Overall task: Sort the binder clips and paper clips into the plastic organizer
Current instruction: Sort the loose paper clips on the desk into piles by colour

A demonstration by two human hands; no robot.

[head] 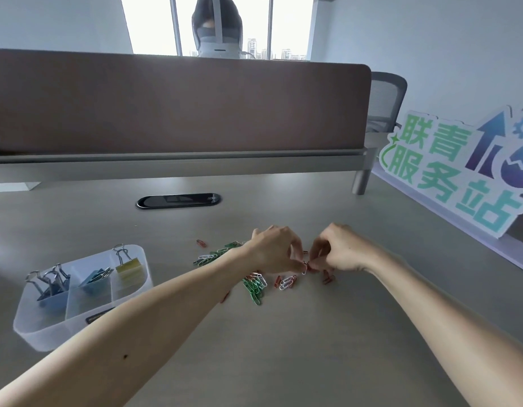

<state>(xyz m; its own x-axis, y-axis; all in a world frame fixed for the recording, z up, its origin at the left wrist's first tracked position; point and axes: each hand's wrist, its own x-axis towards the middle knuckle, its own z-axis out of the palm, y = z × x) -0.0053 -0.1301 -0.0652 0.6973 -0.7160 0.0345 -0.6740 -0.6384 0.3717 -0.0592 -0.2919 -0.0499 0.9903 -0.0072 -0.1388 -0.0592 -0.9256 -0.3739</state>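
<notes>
left grip [276, 251] pinches paper clip [304, 267] beside right grip [339, 251]

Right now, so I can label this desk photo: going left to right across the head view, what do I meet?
Plastic organizer → left hand → white paper clip both hands pinch → right hand → sign.

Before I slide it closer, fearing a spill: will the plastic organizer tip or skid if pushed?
Probably skids easily: the plastic organizer looks thin-walled and translucent on a smooth desk. Tipping seems unlikely, since it sits low and wide.
</notes>
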